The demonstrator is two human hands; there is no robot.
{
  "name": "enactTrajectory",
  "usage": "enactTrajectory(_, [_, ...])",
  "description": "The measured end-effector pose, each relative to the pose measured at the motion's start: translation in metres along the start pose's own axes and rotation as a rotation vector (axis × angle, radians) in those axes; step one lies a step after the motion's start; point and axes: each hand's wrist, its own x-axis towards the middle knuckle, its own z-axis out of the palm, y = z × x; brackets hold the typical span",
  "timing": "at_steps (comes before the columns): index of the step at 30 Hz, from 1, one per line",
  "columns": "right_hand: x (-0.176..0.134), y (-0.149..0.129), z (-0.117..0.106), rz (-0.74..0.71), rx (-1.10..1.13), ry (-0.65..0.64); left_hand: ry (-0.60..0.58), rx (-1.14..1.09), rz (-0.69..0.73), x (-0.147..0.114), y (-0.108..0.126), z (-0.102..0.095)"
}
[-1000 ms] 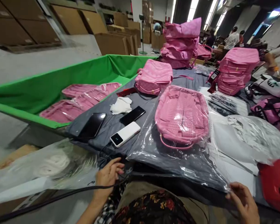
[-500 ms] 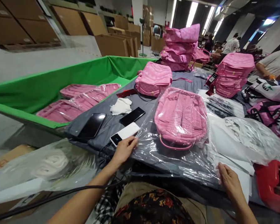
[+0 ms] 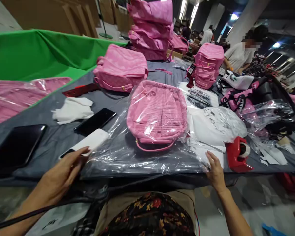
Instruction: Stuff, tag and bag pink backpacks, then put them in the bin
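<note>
Seems to be straightening a clear plastic bag (image 3: pixel 142 164) around a pink fabric backpack (image 3: pixel 159 111) with left hand (image 3: pixel 60 172) and right hand (image 3: pixel 215 170), fingers narrow; cannot tell if pinching. Probably calls for evening the front edge.

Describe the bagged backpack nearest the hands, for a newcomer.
Find the dark grey table, near side. Just beyond and between the left hand and right hand lies a pink backpack. Unlike the unwrapped backpack behind it, it's inside a clear plastic bag.
</note>
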Motion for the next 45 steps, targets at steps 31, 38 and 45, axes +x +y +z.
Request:
enactTrajectory(31, [0.068, -0.032, 0.068, 0.735, 0.579, 0.345, 0.217, 0.043, 0.412, 0.094, 0.117, 0.065])
enactTrajectory(38, [0.069, -0.036, 0.065, 0.679, 0.56, 0.35, -0.228, 0.025, 0.581, 0.112, 0.159, 0.085])
enactTrajectory(45, [0.067, -0.036, 0.067, 0.663, 0.593, 0.341, -0.036, 0.063, 0.736, 0.105, 0.142, 0.09])
